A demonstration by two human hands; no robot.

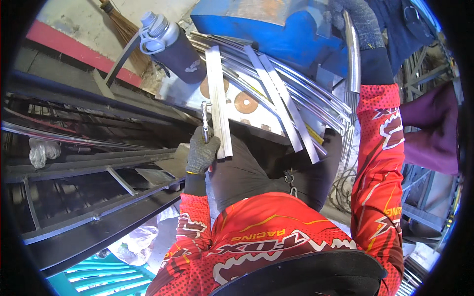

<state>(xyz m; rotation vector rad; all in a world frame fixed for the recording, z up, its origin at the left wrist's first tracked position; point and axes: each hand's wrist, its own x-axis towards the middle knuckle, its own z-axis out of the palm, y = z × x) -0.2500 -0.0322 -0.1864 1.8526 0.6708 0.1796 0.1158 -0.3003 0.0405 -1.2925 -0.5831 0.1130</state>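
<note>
My left hand (203, 150), in a grey knit glove, is closed around a slim silver metal tool (205, 121) with a bent tip. Right beside it, a pair of flat metal bars (218, 98) lies across the worktable's edge and over my thigh. At the upper right, my right hand (364, 23), also gloved, is closed at the upper end of a curved shiny metal tube (352, 56); its fingertips are mostly hidden. Two more flat bars (281, 96) lie aslant on the table, over a bundle of shiny tubes (316, 101).
A dark bottle (180, 54) with a grey lid stands on the white tabletop (170, 93), near a round copper-coloured disc (246, 102). Behind is a blue metal block (237, 27). Dark steel frames (89, 167) fill the left; purple cloth (429, 130) hangs at right.
</note>
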